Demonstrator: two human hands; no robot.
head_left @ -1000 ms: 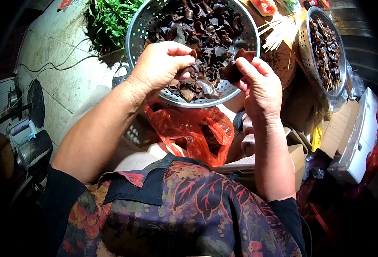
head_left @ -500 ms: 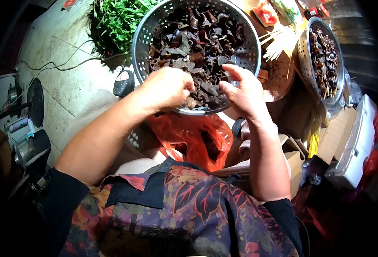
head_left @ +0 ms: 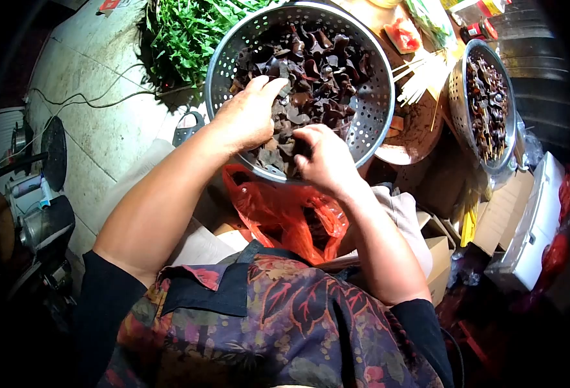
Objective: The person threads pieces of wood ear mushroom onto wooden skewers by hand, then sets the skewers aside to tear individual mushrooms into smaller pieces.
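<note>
A round perforated metal colander (head_left: 377, 123) holds a heap of dark brown wood ear mushrooms (head_left: 324, 61). At the heap's left side is my left hand (head_left: 247, 115), with its thumb and forefinger stretched out and apart over the mushrooms. Its other fingers are partly hidden. My right hand (head_left: 327, 158) reaches over the near rim, its fingers curled around a dark piece of wood ear at the front of the heap. Just below the colander, a red plastic bag (head_left: 285, 216) hangs open between my legs.
Leafy greens (head_left: 181, 48) lie at the back left. Wooden skewers (head_left: 424, 74) rest on a round board at the right. Beyond them stands a second colander (head_left: 458, 103) with skewered wood ears (head_left: 488, 103). A white foam box (head_left: 534, 226) and cardboard are at far right.
My right hand has moved left and down, and its fingers have closed on a mushroom piece. My left hand has moved up slightly and opened its thumb and forefinger. The colander has shifted slightly.
</note>
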